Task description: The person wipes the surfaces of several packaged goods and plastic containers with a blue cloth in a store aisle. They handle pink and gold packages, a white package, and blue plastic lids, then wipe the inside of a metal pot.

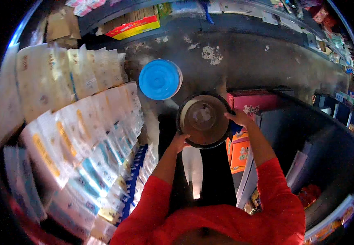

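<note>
Between my two hands is a round, dark-rimmed basin (pixel 206 121) with what looks like murky liquid inside; its exact contents cannot be told. My left hand (pixel 180 142) grips the rim at the lower left, thumb over the edge. On the right side, my right hand (pixel 238 118) holds the rim with its thumb on top. Something dark blue, partly hidden, is under that hand. A round blue lid or basin (pixel 159 79) with a pale edge stands on the floor beyond, up and left of the held basin.
Rows of packaged goods (pixel 82 122) fill the left side. At right are a pink-red box (pixel 253 100), orange boxes (pixel 240 153) and a dark shelf edge. Stocked shelves run along the top, with a red-yellow carton (pixel 134 28). The grey floor (pixel 250 58) has pale patches.
</note>
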Action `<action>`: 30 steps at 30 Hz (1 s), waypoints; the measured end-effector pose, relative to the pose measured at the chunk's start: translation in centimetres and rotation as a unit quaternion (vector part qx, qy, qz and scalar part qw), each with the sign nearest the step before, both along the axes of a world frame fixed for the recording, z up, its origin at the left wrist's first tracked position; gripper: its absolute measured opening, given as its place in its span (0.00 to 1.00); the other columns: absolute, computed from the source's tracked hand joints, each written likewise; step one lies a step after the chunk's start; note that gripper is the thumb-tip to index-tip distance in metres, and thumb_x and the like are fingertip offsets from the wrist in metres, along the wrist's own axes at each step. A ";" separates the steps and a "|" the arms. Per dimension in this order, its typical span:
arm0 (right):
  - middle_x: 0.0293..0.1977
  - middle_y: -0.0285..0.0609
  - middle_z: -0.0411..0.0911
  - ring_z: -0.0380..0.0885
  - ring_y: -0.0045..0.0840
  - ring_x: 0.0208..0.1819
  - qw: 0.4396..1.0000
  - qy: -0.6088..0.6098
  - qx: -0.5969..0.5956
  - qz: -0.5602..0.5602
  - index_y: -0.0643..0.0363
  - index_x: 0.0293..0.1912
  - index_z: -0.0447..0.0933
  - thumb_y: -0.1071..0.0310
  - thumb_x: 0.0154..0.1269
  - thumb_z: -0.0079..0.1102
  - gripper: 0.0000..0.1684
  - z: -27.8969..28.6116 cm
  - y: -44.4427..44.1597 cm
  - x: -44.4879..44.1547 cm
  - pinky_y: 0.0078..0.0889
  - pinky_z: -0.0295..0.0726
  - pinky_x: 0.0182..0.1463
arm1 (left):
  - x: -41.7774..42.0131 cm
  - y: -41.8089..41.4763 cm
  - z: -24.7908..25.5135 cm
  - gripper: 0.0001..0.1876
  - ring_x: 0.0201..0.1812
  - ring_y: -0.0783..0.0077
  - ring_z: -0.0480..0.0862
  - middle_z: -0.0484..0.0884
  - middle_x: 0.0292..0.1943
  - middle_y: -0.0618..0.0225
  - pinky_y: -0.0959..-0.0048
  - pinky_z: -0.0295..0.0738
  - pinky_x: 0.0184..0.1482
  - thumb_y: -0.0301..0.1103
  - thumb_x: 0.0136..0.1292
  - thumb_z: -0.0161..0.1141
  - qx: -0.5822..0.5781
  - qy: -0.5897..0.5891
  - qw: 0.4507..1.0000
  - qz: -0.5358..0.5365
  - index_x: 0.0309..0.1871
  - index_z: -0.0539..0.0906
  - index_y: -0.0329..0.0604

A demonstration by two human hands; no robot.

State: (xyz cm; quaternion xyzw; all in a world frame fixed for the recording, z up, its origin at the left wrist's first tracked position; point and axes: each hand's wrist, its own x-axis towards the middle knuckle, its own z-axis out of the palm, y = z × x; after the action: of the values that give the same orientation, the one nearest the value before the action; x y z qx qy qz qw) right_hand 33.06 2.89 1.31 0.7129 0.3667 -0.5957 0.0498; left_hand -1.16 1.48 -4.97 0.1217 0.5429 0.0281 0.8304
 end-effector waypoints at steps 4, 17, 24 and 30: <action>0.48 0.52 0.75 0.73 0.40 0.52 0.953 -0.217 0.209 -0.040 0.61 0.54 0.71 0.62 0.63 0.48 0.21 5.2 -1.2 1.1 0.35 0.69 0.57 | 1.2 0.4 6.7 0.40 0.54 0.50 0.73 0.67 0.57 0.54 0.52 0.81 0.42 0.30 0.51 0.62 0.006 0.037 0.999 0.003 0.66 0.52 0.49; 0.52 0.42 0.69 0.66 0.38 0.57 0.549 0.085 0.633 0.539 0.44 0.54 0.70 0.66 0.47 0.59 0.30 25.4 4.4 -15.4 0.46 0.64 0.59 | 2.7 -0.5 25.4 0.24 0.40 0.60 0.80 0.75 0.43 0.63 0.54 0.82 0.30 0.27 0.52 0.55 0.114 -0.028 0.991 0.059 0.56 0.68 0.46; 0.38 0.42 0.71 0.74 0.38 0.44 0.545 -0.014 0.556 0.628 0.45 0.47 0.68 0.60 0.55 0.54 0.17 32.3 9.5 -15.9 0.40 0.77 0.39 | 0.9 1.0 31.8 0.31 0.40 0.57 0.78 0.73 0.46 0.59 0.56 0.82 0.27 0.25 0.49 0.52 0.193 0.029 0.981 0.019 0.61 0.62 0.49; 0.39 0.49 0.72 0.76 0.45 0.41 0.743 -0.149 0.592 0.275 0.53 0.47 0.66 0.58 0.56 0.60 0.21 34.1 10.4 -9.1 0.44 0.78 0.39 | 1.1 0.6 35.8 0.29 0.36 0.55 0.81 0.76 0.43 0.58 0.57 0.80 0.23 0.20 0.50 0.52 0.309 0.061 0.932 0.178 0.60 0.63 0.44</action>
State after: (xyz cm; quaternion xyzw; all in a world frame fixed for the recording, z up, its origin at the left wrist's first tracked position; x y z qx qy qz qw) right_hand 23.98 13.33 35.45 0.5473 0.8133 -0.1055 -0.1669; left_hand -0.05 2.10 30.88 0.2749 0.5702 0.3344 0.6982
